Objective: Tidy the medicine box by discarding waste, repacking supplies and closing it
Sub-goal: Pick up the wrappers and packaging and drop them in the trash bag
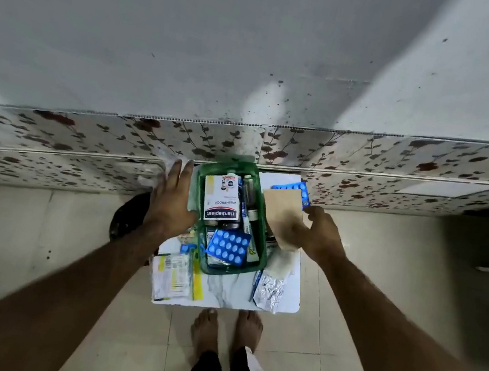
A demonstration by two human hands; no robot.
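On the small white marbled table (222, 289) sits the open green plastic medicine box (259, 250). The right hand (318, 233) pinches a flat tan paper envelope (280, 209), seemingly light and floppy, best gripped by its edge; the left hand (172, 197) rests open-fingered beside the box.

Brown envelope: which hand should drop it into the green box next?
Right. The right hand already holds the brown envelope and a blue blister strip just beside the green box. The left hand is flat at its other side.
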